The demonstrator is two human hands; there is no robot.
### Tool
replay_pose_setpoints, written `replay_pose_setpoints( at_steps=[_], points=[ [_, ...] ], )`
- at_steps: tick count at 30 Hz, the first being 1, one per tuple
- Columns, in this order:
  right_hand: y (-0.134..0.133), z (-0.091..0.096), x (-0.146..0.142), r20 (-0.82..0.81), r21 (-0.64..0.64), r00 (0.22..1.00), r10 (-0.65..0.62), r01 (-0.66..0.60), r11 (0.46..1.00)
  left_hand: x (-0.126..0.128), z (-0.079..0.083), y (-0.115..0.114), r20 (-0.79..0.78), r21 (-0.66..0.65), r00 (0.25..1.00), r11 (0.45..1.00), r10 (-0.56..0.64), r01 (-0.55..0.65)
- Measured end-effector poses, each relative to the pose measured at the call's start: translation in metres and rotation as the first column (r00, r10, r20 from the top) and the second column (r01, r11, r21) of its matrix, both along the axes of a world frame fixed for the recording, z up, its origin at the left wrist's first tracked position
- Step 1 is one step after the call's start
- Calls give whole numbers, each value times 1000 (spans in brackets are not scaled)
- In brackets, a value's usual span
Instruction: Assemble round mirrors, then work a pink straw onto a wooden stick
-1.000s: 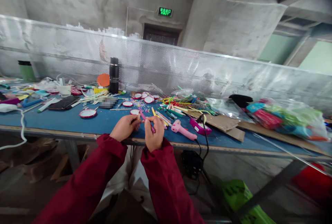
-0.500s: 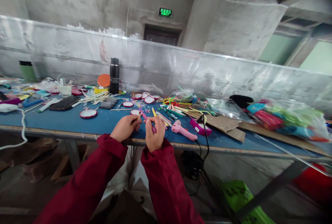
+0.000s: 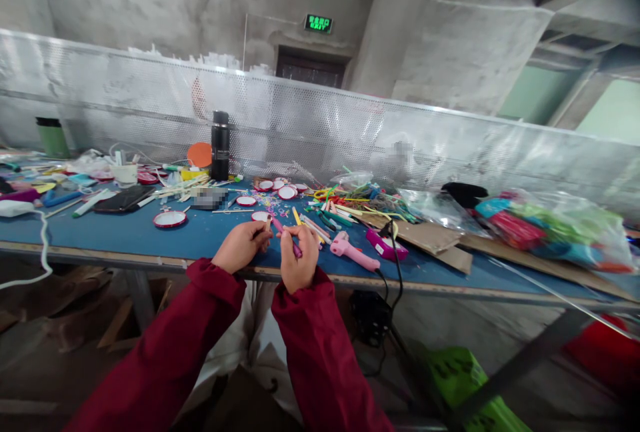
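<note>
Over the table's front edge, my left hand (image 3: 242, 247) is closed in a pinch on a small pale stick (image 3: 269, 222) with a dark mark near its top. Just to its right, my right hand (image 3: 300, 260) is wrapped round a pink-purple marker (image 3: 277, 225), tilted with its upper end towards the stick. Whether the marker's tip touches the stick is too small to tell. Behind the fingers lies a white disc with a red rim (image 3: 260, 216), partly hidden. Several loose markers (image 3: 311, 224) lie beyond my right hand.
A pink glue gun (image 3: 354, 253) and a purple box (image 3: 387, 244), with black cables, lie to the right. Cardboard (image 3: 435, 237) and bagged colourful material (image 3: 555, 229) are farther right. A black bottle (image 3: 220, 147) stands at the back. A phone-like black slab (image 3: 123, 199) lies left.
</note>
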State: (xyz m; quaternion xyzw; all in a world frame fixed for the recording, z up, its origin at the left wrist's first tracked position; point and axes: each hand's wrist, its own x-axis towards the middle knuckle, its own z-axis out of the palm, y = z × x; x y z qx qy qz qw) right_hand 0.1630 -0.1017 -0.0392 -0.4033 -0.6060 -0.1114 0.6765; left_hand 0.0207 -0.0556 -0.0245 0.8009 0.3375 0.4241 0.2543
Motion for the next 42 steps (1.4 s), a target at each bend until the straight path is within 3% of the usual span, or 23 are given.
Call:
replay_pose_setpoints(
  at_steps=[42],
  points=[
    [0, 2, 0, 61, -20, 998, 23, -22, 1000, 0, 1, -1, -11, 1, 1000, 1000, 15, -15]
  ],
)
